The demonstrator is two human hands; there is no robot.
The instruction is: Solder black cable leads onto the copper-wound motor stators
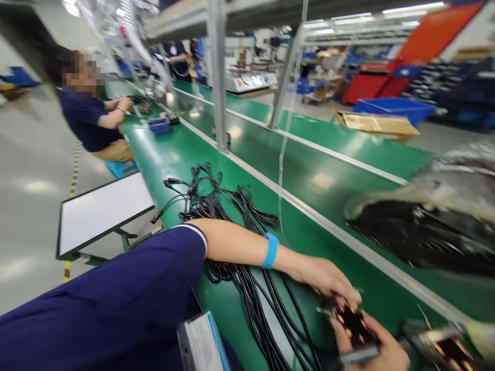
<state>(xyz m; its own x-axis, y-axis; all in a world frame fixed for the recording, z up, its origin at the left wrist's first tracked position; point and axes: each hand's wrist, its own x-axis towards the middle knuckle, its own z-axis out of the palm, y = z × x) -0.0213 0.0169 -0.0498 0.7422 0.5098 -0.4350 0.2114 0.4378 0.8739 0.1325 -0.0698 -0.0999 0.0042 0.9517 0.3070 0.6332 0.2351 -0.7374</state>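
My left hand (328, 281), with a blue band on its wrist, reaches across from the left and pinches the upper edge of a small dark part with copper-coloured coils (353, 327). From below, the fingers and thumb of my right hand (389, 350) wrap round the same part. A short thin wire end sticks out on its left side. Under my left forearm lies a bundle of long black cables (251, 293), their plug ends spread toward the far left. A similar coil part (452, 350), blurred, sits right of my right hand.
A metal post (217, 77) rises from the green bench (170, 154). Black items in clear plastic (425, 226) lie at the right. A co-worker (93, 108) sits at far left near a blue bin (159, 125). A white-topped stand (106, 211) adjoins the bench.
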